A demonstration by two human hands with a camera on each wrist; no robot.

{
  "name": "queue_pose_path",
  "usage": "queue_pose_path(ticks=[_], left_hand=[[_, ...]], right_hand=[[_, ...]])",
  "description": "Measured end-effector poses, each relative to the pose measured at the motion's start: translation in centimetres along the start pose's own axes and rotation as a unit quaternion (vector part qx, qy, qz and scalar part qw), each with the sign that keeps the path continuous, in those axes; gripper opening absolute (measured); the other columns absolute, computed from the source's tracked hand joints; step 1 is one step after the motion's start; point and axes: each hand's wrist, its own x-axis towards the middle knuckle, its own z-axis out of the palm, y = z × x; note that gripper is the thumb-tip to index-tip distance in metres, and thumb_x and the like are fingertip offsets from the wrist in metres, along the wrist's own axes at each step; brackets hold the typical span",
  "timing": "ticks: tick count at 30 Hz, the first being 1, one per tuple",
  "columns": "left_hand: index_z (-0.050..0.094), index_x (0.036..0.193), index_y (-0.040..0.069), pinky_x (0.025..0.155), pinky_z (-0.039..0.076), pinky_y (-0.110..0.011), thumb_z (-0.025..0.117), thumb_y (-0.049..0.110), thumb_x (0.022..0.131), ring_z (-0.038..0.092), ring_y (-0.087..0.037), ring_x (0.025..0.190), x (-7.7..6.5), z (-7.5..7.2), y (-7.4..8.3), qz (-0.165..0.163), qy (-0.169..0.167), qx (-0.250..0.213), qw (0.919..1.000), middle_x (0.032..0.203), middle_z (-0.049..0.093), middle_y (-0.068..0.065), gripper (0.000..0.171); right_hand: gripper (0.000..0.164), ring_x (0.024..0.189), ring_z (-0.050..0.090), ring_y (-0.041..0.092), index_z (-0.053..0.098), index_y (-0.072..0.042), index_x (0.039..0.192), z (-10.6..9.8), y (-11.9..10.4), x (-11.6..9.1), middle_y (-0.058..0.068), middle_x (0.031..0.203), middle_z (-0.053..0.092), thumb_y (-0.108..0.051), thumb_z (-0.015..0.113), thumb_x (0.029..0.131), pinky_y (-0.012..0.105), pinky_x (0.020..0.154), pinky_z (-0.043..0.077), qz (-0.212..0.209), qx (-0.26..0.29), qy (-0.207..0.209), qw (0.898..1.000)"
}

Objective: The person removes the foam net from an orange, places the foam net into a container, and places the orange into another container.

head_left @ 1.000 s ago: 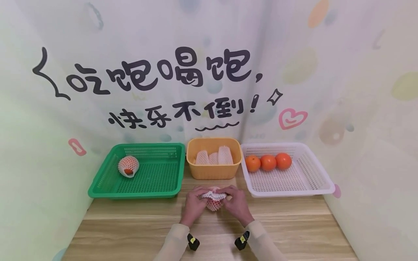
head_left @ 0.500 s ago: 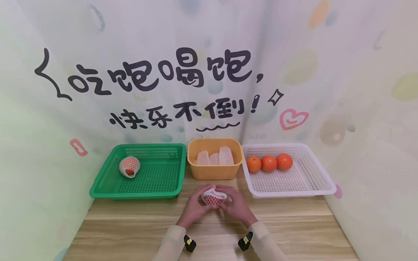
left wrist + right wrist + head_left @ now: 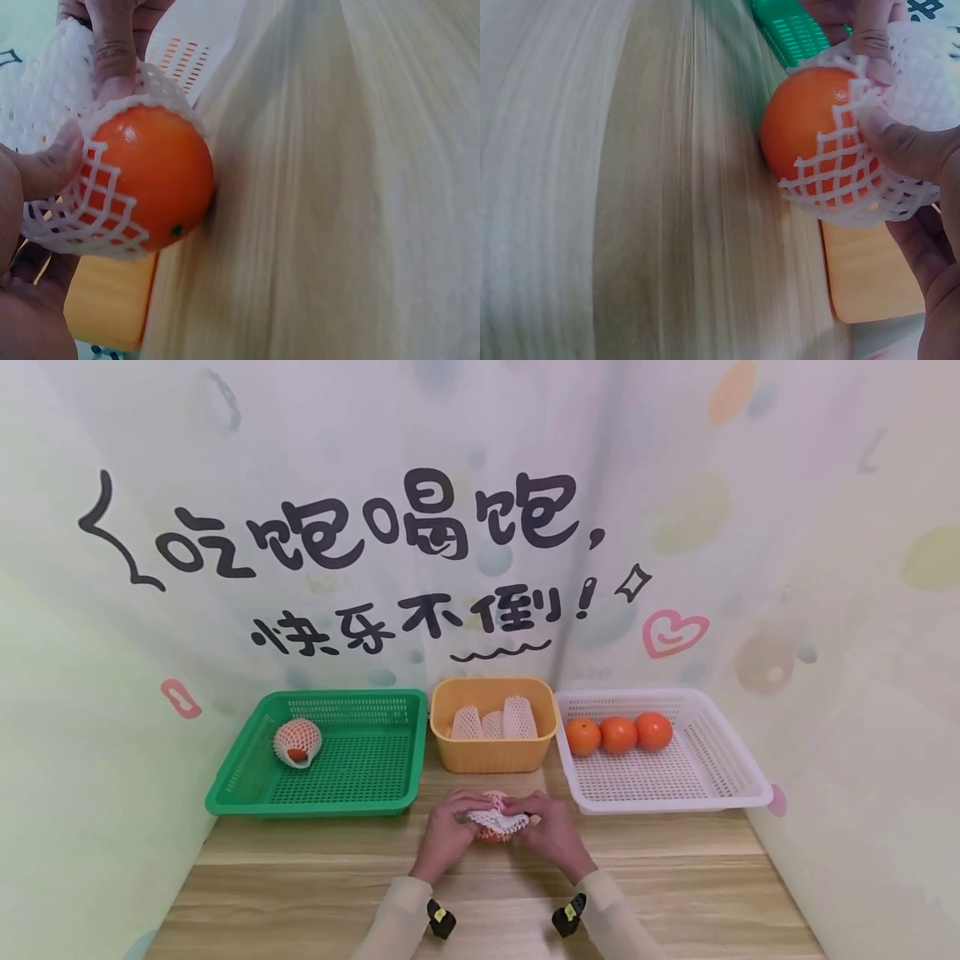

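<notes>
On the table in front of me, an orange [image 3: 161, 176] sits partly inside a white foam net sleeve [image 3: 497, 821]. My left hand [image 3: 446, 833] pinches the sleeve's edge on one side, thumb over the mesh. Opposite it, my right hand [image 3: 553, 833] pinches the other side in the same way. In both wrist views the near, lower part of the orange is bare, its green stem spot [image 3: 177, 229] showing in the left one. The mesh covers the rest, and the fingers behind the sleeve are partly hidden.
A yellow bin [image 3: 491, 757] with several foam sleeves stands just behind my hands. To its left, a green basket [image 3: 315, 811] holds one netted orange [image 3: 297, 742]. On the right, a white basket [image 3: 667, 805] holds three bare oranges [image 3: 618, 735] in a row.
Half a second ago both hands cupped the netted orange from the sides. Now the thumbs and fingers pinch the mesh, and the sleeve's edge is spread wider with orange showing below it.
</notes>
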Motion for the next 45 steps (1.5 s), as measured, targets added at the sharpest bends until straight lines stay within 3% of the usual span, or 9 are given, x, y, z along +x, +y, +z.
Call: queue_pose_path(ticks=[7, 14, 22, 25, 30, 35, 45], left_hand=[[0.083, 0.094, 0.021, 0.101, 0.053, -0.035, 0.064, -0.019, 0.070, 0.065, -0.017, 0.109, -0.1, 0.1, 1.0, 0.006, 0.023, -0.006, 0.9997, 0.101, 0.075, 0.006, 0.050], [0.080, 0.089, 0.022, 0.092, 0.058, -0.029, 0.065, -0.021, 0.074, 0.071, -0.017, 0.101, -0.2, 0.2, 1.3, 0.016, 0.055, -0.034, 0.9978, 0.098, 0.076, 0.001, 0.048], [0.078, 0.104, 0.014, 0.091, 0.058, -0.025, 0.075, -0.005, 0.086, 0.070, -0.017, 0.105, 0.1, 0.1, 0.8, -0.034, 0.057, -0.048, 0.9967, 0.107, 0.077, -0.001, 0.026], [0.077, 0.109, 0.011, 0.090, 0.058, -0.026, 0.074, -0.003, 0.088, 0.070, -0.020, 0.105, 0.2, -0.1, 1.0, -0.058, 0.053, -0.061, 0.9951, 0.109, 0.077, -0.003, 0.025], [0.076, 0.110, 0.013, 0.090, 0.059, -0.026, 0.075, 0.003, 0.090, 0.070, -0.020, 0.107, 0.5, -0.2, 1.4, -0.092, 0.047, -0.073, 0.9919, 0.112, 0.077, -0.006, 0.023], [0.076, 0.108, 0.013, 0.088, 0.058, -0.024, 0.075, 0.003, 0.089, 0.070, -0.018, 0.105, 0.6, -0.2, 1.3, -0.102, 0.049, -0.081, 0.9903, 0.111, 0.077, -0.005, 0.022], [0.075, 0.111, 0.008, 0.083, 0.058, -0.020, 0.077, 0.010, 0.089, 0.070, -0.016, 0.100, 0.6, -0.7, 1.2, -0.107, 0.037, -0.094, 0.9892, 0.111, 0.077, -0.010, 0.022]], right_hand=[[0.034, 0.092, 0.070, 0.009, 0.081, -0.025, 0.094, -0.4, -0.6, 0.0, -0.007, 0.101, 0.079, 0.005, 0.082, 0.077, 0.022, 0.081, 0.057, 0.028, 0.019, 0.005, 0.999], [0.035, 0.083, 0.064, 0.005, 0.075, -0.023, 0.093, -0.2, -1.1, 0.2, -0.008, 0.092, 0.075, 0.008, 0.079, 0.077, 0.021, 0.074, 0.054, 0.031, 0.051, 0.017, 0.998], [0.028, 0.098, 0.066, 0.011, 0.075, -0.022, 0.102, 0.4, -0.6, 0.1, -0.006, 0.104, 0.076, -0.007, 0.085, 0.081, 0.028, 0.086, 0.055, -0.002, 0.068, 0.041, 0.997], [0.038, 0.115, 0.064, 0.021, 0.073, -0.023, 0.110, 0.6, -0.4, 0.1, -0.002, 0.121, 0.073, -0.010, 0.089, 0.078, 0.041, 0.099, 0.053, -0.001, 0.064, 0.027, 0.998], [0.065, 0.134, 0.055, 0.032, 0.064, -0.023, 0.128, 1.0, -0.4, 0.1, 0.004, 0.141, 0.061, -0.015, 0.094, 0.071, 0.060, 0.114, 0.041, 0.052, 0.073, -0.018, 0.996], [0.090, 0.135, 0.055, 0.033, 0.050, -0.017, 0.146, 1.6, -0.1, 0.1, 0.007, 0.145, 0.059, -0.015, 0.096, 0.069, 0.059, 0.113, 0.043, 0.078, 0.080, -0.054, 0.992], [0.098, 0.134, 0.056, 0.031, 0.043, -0.012, 0.151, 2.6, 0.2, 0.1, 0.010, 0.145, 0.058, -0.022, 0.096, 0.070, 0.056, 0.114, 0.044, 0.098, 0.074, -0.071, 0.990]])
